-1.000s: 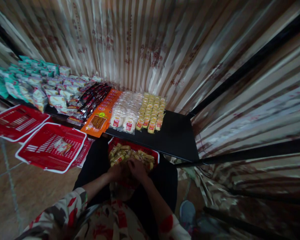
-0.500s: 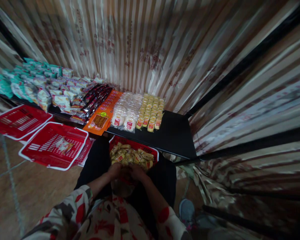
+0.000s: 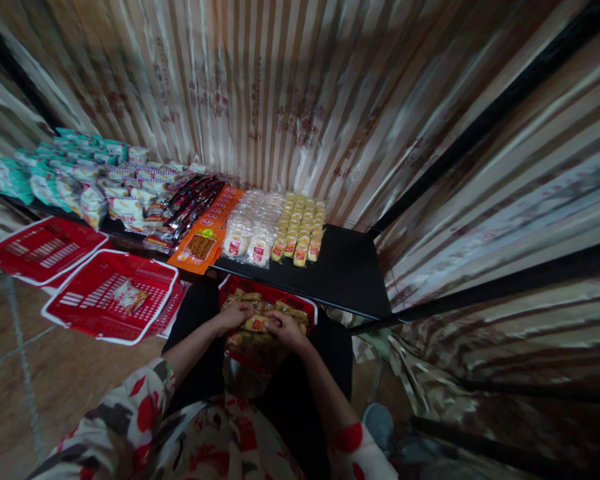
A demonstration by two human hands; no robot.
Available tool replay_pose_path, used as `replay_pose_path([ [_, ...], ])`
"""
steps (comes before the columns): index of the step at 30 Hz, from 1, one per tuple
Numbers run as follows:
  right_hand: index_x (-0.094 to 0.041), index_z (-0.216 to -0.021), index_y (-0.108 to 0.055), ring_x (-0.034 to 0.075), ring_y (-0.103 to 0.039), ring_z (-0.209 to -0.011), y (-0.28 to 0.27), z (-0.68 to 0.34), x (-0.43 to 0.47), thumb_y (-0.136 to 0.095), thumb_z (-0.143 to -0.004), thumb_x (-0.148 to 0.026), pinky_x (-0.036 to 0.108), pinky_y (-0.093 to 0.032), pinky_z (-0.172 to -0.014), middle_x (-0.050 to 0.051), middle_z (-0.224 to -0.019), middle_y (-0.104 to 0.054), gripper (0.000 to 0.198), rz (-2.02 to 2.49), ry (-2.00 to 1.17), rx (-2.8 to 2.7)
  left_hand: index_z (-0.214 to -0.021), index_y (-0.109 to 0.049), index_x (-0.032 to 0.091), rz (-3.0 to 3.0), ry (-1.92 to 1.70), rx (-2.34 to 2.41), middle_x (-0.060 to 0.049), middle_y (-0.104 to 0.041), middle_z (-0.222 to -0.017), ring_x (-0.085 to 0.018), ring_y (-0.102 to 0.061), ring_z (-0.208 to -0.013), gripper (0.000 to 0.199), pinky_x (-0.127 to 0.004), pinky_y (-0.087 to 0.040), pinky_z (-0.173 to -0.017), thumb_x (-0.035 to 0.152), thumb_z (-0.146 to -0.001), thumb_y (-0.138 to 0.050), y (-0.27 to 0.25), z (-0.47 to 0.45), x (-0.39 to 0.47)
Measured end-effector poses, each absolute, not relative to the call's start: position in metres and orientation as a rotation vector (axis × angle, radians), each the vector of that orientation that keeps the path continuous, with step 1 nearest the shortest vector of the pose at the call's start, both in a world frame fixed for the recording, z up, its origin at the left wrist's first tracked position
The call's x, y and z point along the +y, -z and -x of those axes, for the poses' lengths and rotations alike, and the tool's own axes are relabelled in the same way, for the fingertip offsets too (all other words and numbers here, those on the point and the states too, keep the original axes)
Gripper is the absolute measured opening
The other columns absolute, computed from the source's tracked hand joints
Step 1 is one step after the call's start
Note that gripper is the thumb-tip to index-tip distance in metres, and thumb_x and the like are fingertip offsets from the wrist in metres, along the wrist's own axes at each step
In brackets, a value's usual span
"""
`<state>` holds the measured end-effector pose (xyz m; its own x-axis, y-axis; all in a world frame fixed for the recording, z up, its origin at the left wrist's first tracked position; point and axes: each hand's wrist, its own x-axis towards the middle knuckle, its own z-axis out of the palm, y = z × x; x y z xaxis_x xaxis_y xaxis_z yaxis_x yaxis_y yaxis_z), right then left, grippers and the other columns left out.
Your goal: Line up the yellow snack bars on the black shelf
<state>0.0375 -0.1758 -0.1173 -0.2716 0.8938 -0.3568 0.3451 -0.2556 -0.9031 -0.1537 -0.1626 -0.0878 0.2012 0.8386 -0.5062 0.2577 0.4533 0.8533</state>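
Note:
Between my knees stands a red basket (image 3: 307, 303) with a white rim, filled with small yellow wrapped snack packets (image 3: 240, 341). Over its middle, my left hand (image 3: 237, 315) and my right hand (image 3: 285, 327) hold one yellow snack packet (image 3: 256, 325) between them. Its left end is in the pinched fingers of my left hand, its right end in those of my right. A red label shows on its front. On the black table ahead, rows of matching yellow packets (image 3: 300, 230) lie beside white round packets (image 3: 253, 227) in clear wrap.
An orange snack bag (image 3: 205, 237), dark red packets (image 3: 197, 203), white bags (image 3: 130, 203) and teal bags (image 3: 43, 180) line the table's left part. The bare black tabletop (image 3: 353, 267) extends right. Two red baskets (image 3: 80, 310) (image 3: 25, 263) sit at left. Black poles (image 3: 480, 127) and striped curtain surround the table.
Both hands have risen from low in the basket to above its packets, and a yellow snack packet now shows between them. The view has shifted slightly.

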Motion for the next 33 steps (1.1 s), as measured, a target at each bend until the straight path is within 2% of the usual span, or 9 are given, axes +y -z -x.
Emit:
replay_pose_path([
  [4, -0.021, -0.089, -0.064, 0.012, -0.055, -0.059, 0.104, -0.042, -0.173, -0.066, -0.064, -0.043, 0.024, -0.041, -0.057, -0.002, -0.067, -0.061, 0.034, 1.427, -1.655, -1.298, -0.080, -0.064, 0.014, -0.921, -0.629, 1.246, 0.003, -0.055, -0.060, -0.008, -0.046, -0.052, 0.030, -0.018, -0.035, -0.050, 0.041, -0.069, -0.063, 0.070, 0.149, -0.156],
  [9, -0.021, -0.088, -0.064, 0.015, -0.059, -0.069, 0.095, -0.044, -0.174, -0.070, -0.061, -0.049, 0.025, -0.044, -0.060, 0.001, -0.077, -0.065, 0.039, 1.419, -1.613, -1.111, -0.097, -0.063, 0.014, -0.942, -0.716, 1.117, -0.001, -0.063, -0.080, -0.008, -0.054, -0.065, 0.039, -0.018, -0.041, -0.061, 0.026, -0.061, -0.072, 0.055, 0.143, -0.150],
  [16, -0.021, -0.094, -0.063, 0.017, -0.062, -0.074, 0.072, -0.044, -0.172, -0.074, -0.058, -0.047, 0.027, -0.047, -0.063, 0.002, -0.082, -0.068, 0.046, 1.335, -1.513, -0.832, -0.086, -0.061, 0.015, -0.710, -0.875, 1.159, -0.001, -0.061, -0.078, -0.010, -0.059, -0.070, 0.027, -0.020, -0.048, -0.063, 0.007, -0.062, -0.068, 0.049, 0.124, -0.145],
  [20, -0.021, -0.103, -0.059, 0.017, -0.063, -0.075, 0.062, -0.045, -0.169, -0.075, -0.058, -0.044, 0.027, -0.049, -0.064, 0.002, -0.083, -0.068, 0.053, 1.296, -1.411, -0.727, -0.084, -0.056, 0.014, -0.522, -0.986, 1.117, -0.002, -0.061, -0.081, -0.010, -0.061, -0.075, 0.028, -0.021, -0.052, -0.067, 0.000, -0.063, -0.066, 0.046, 0.109, -0.146],
  [22, -0.020, -0.103, -0.058, 0.018, -0.064, -0.079, 0.061, -0.045, -0.167, -0.075, -0.060, -0.042, 0.029, -0.050, -0.070, 0.004, -0.089, -0.068, 0.051, 1.255, -1.404, -0.728, -0.084, -0.054, 0.015, -0.464, -1.027, 1.093, -0.001, -0.061, -0.080, -0.009, -0.062, -0.074, 0.029, -0.022, -0.053, -0.070, -0.003, -0.064, -0.065, 0.045, 0.099, -0.147],
  [25, -0.020, -0.100, -0.057, 0.020, -0.065, -0.086, 0.065, -0.045, -0.163, -0.072, -0.063, -0.042, 0.034, -0.051, -0.080, 0.007, -0.095, -0.068, 0.046, 1.232, -1.348, -0.774, -0.083, -0.052, 0.016, -0.418, -1.070, 1.039, 0.001, -0.059, -0.077, -0.009, -0.062, -0.074, 0.029, -0.027, -0.053, -0.078, -0.003, -0.065, -0.064, 0.043, 0.083, -0.146],
  [27, -0.020, -0.100, -0.056, 0.021, -0.065, -0.088, 0.068, -0.046, -0.160, -0.069, -0.066, -0.042, 0.036, -0.051, -0.081, 0.008, -0.097, -0.068, 0.043, 1.252, -1.268, -0.809, -0.082, -0.050, 0.016, -0.425, -1.081, 1.012, 0.002, -0.059, -0.076, -0.009, -0.062, -0.075, 0.029, -0.029, -0.052, -0.081, 0.000, -0.064, -0.066, 0.043, 0.073, -0.144],
  [33, -0.020, -0.108, -0.050, 0.020, -0.065, -0.088, 0.067, -0.055, -0.149, -0.062, -0.071, -0.040, 0.036, -0.052, -0.080, 0.009, -0.099, -0.067, 0.044, 1.297, -1.105, -0.863, -0.085, -0.052, 0.016, -0.693, -1.054, 1.085, 0.003, -0.060, -0.074, -0.008, -0.058, -0.065, 0.030, -0.025, -0.049, -0.071, 0.011, -0.061, -0.070, 0.046, 0.054, -0.133],
])
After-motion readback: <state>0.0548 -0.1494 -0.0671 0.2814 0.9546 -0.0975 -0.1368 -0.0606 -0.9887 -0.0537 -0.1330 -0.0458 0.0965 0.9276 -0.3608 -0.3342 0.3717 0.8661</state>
